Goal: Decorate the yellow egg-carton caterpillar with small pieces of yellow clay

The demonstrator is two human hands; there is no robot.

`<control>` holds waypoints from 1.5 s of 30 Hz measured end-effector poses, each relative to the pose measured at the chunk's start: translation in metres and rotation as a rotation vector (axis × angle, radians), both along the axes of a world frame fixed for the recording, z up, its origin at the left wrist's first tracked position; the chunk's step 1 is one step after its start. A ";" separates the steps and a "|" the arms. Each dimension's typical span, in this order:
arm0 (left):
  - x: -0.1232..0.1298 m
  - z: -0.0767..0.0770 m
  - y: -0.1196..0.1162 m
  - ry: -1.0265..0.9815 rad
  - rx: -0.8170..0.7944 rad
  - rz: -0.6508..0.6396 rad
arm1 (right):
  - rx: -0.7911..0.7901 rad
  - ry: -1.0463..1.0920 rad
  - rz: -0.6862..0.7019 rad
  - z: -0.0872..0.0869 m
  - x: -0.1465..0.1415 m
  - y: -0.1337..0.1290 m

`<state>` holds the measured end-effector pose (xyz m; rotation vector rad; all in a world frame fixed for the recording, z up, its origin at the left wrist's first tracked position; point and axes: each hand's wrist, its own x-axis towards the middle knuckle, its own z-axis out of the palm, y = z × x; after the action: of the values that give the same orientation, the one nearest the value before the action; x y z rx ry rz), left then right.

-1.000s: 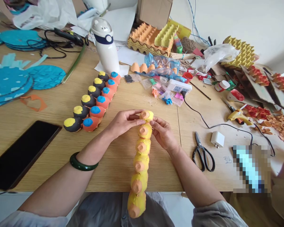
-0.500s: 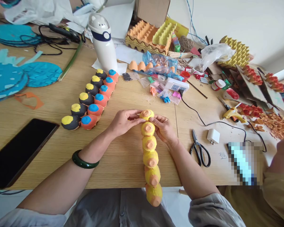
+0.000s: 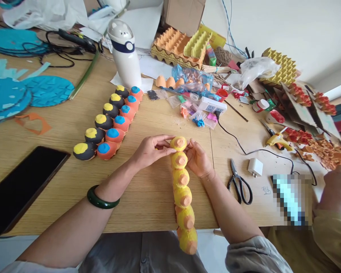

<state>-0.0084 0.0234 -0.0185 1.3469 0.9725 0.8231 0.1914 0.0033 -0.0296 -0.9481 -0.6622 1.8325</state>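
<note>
A long strip of yellow egg-carton cups with orange tips (image 3: 182,177) runs from the middle of the table out past its front edge. My left hand (image 3: 153,151) pinches the far cup of this strip from the left, thumb and fingers closed on it. On the strip's other side, my right hand (image 3: 198,157) is beside the two far cups, its fingers partly hidden behind them; its thumb is lifted off, and I cannot make out whether it grips. To the left lie a black strip with yellow tops (image 3: 95,134) and a red strip with blue tops (image 3: 121,122).
A phone (image 3: 25,185) lies at the left, a white bottle (image 3: 127,62) behind the strips. Scissors (image 3: 238,184), a white charger (image 3: 255,166) and a glue gun (image 3: 280,141) are at the right. Egg trays (image 3: 173,47) stand at the back. Another person's hand (image 3: 337,184) is at the right edge.
The yellow strip has tilted and shifted slightly right at its near end. My right thumb has come off the far cup. The other person's hand has come into view.
</note>
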 end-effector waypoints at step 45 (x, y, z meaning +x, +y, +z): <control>0.007 0.002 -0.014 0.227 0.626 0.331 | 0.502 -0.431 -0.150 0.004 -0.017 -0.027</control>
<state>-0.0015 0.0095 -0.0167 1.8698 1.1885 1.3205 0.1748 -0.0239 -0.0257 -1.0175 -1.2129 1.2433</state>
